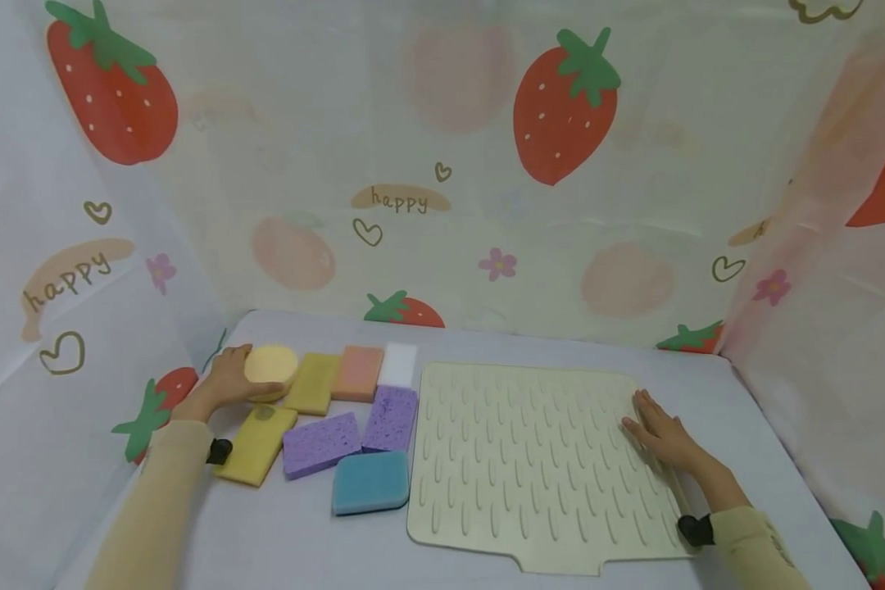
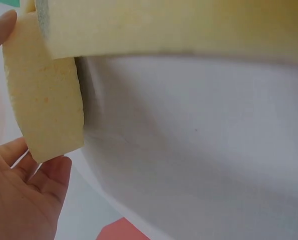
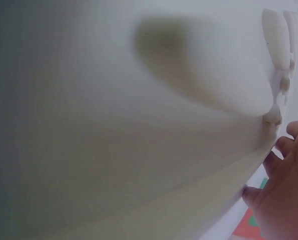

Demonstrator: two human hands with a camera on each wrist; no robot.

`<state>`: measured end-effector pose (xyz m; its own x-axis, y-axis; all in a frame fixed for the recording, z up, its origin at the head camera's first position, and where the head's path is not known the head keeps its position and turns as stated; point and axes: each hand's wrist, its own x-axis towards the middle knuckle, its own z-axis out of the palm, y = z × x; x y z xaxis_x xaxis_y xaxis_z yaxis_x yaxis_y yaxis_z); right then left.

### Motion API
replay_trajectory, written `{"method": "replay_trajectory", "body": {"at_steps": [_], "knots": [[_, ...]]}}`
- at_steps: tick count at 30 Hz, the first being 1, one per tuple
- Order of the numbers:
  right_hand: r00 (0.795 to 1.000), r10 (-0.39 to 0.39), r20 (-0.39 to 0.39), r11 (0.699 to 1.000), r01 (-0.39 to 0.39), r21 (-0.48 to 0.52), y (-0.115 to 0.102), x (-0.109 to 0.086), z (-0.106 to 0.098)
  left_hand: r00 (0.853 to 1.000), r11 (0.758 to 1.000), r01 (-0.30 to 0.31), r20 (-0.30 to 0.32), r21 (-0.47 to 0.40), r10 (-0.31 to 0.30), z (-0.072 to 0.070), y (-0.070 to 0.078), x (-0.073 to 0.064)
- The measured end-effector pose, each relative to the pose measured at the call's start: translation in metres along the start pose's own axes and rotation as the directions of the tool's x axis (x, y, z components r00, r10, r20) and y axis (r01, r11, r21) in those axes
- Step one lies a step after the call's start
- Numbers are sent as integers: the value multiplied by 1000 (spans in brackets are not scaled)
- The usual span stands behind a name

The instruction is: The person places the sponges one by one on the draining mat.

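Observation:
At the far left, my left hand (image 1: 226, 383) grips a round pale yellow sponge (image 1: 273, 367) by its edges. In the left wrist view the thumb is at one side of this thick, porous sponge (image 2: 43, 95) and the fingertips are at the other. A cream mat (image 1: 531, 459) with rows of raised ridges lies on the right half of the table. Its right edge has my right hand (image 1: 662, 434) resting on it, fingers extended. The right wrist view shows the ridges close up, with the fingers along the mat's edge.
Beside the left hand lie two yellow sponges (image 1: 254, 447) (image 1: 313, 383), a pink sponge (image 1: 357, 374) and a white one (image 1: 397, 365). Two purple sponges (image 1: 322, 445) (image 1: 391, 419) and a blue sponge (image 1: 371, 483) lie nearer the mat. Strawberry-printed cloth (image 1: 442, 123) surrounds the white table (image 1: 280, 541).

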<state>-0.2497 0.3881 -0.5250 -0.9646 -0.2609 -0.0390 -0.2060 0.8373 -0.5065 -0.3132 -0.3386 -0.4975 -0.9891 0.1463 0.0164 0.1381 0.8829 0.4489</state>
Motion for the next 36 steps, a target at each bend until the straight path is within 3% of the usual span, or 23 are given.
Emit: {"method": "replay_trajectory", "body": {"at_steps": [7, 14, 23, 27, 36], "knots": [[1000, -5, -2, 1000, 5, 19, -5, 0, -1, 998, 999, -34, -48, 10, 35, -4, -2, -3], [1000, -11, -7, 1000, 11, 5, -3, 1, 3, 1000, 999, -13, -7, 50, 14, -17, 3, -6], [1000, -9, -15, 1000, 9, -2, -3, 0, 3, 999, 998, -39, -20, 39, 39, -34, 19, -8], [1000, -9, -7, 1000, 9, 6, -5, -1, 1, 997, 997, -72, -35, 34, 73, -31, 33, -5], [1000, 1, -2, 1000, -1, 18, -7, -4, 1, 989, 990, -139, -51, -1, 138, -7, 65, 18]]}}
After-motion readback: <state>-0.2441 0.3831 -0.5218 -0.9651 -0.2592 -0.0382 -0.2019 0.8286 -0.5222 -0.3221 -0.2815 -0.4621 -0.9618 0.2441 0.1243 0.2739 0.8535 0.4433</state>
